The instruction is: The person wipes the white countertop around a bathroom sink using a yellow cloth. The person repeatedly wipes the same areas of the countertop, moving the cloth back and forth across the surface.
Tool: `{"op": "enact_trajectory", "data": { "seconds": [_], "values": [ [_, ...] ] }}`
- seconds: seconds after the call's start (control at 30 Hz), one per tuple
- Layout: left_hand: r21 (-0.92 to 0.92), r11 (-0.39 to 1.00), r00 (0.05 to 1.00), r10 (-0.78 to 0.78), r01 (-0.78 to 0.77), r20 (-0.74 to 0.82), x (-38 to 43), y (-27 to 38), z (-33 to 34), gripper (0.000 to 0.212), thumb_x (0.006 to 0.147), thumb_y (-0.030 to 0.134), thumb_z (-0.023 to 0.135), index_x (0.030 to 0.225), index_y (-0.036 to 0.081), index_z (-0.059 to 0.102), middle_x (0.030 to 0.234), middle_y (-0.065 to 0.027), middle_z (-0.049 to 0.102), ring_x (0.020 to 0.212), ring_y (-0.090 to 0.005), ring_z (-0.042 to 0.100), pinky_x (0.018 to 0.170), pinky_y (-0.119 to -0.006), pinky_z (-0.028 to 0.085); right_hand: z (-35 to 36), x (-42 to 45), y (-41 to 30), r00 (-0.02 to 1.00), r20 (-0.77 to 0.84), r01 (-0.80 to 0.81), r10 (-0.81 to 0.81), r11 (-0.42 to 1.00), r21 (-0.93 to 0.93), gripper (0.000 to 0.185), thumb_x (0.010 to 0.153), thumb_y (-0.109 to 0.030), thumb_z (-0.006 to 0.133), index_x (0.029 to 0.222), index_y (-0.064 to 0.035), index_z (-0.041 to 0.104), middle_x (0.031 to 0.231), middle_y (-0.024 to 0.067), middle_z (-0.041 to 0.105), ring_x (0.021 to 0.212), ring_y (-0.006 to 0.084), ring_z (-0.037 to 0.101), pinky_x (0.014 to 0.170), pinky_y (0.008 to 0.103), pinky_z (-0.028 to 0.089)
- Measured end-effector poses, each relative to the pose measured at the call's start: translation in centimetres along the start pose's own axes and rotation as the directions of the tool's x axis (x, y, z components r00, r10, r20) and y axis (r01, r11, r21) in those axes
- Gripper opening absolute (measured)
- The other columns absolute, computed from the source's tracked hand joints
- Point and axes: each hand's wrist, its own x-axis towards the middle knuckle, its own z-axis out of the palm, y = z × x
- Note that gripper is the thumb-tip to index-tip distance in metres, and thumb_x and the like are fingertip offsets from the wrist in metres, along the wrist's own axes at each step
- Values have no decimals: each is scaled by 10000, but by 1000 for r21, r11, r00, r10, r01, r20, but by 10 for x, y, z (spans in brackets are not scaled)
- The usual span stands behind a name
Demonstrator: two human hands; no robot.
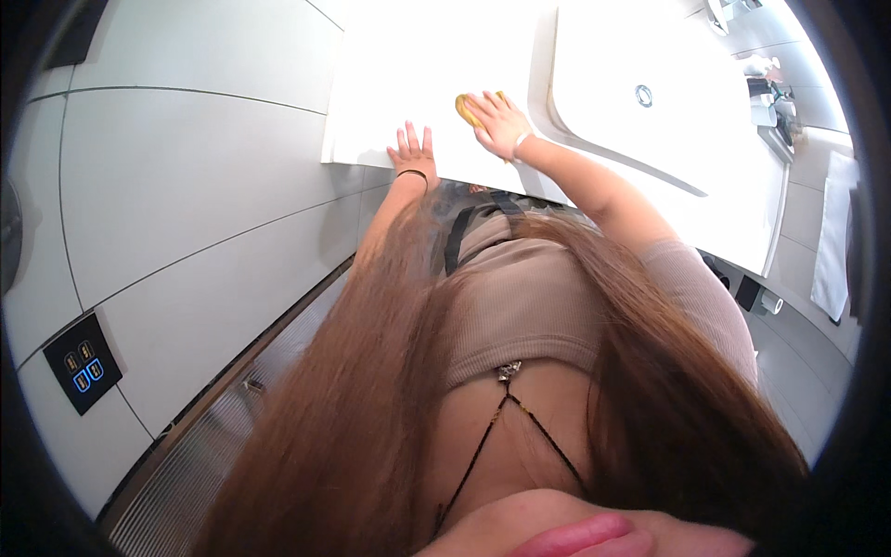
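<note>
My right hand (500, 125) presses a yellow cloth (464, 111) flat against the white countertop (424, 63). The cloth shows past the fingertips and along one side of the hand; the palm hides the rest. Resting near the counter's front left edge, my left hand (415, 157) has its fingers apart and holds nothing. A white rectangular basin (598, 63) is sunk into the counter to the right of the cloth. Its round metal drain (644, 96) shows in the basin floor. Glare washes out much of the white surface.
Grey wall tiles (195, 174) rise on the left, with a black switch panel (83, 363) partly lit in blue. Bottles and cups (763, 104) crowd the counter's far right end. A white towel (834, 237) hangs beyond it. Part of a tap (717, 15) shows at top right.
</note>
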Motion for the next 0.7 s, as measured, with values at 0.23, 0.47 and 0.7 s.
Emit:
{"op": "enact_trajectory", "data": {
  "seconds": [0.23,0.47,0.7],
  "values": [
    [-40,998,998,44,-45,-34,-8,-19,3,1102,702,343,680,1442,81,-92,1463,-259,-181,1357,-434,-149,1055,-625,65,-1,-64,-8,901,117,405,-418,906,124,574,858,-313,490,1382,-123,354,1460,48,286,1341,309,255,1103,472,177],
    [-24,999,996,34,-36,-78,-16,-26,3,1094,696,346,692,1441,63,-57,1463,-265,-155,1358,-445,-119,1045,-643,58,-17,-25,-7,989,58,137,-136,990,-14,525,894,-343,446,1384,-177,361,1469,22,277,1355,295,225,1097,445,185],
    [-136,984,952,67,-112,-298,-10,-27,15,1062,696,326,694,1441,68,-17,1464,-265,-97,1358,-455,-82,1044,-646,70,-26,40,-8,991,3,-130,130,988,-78,492,904,-290,436,1373,-155,376,1406,41,353,1190,273,392,1017,416,280]
  ]
}}
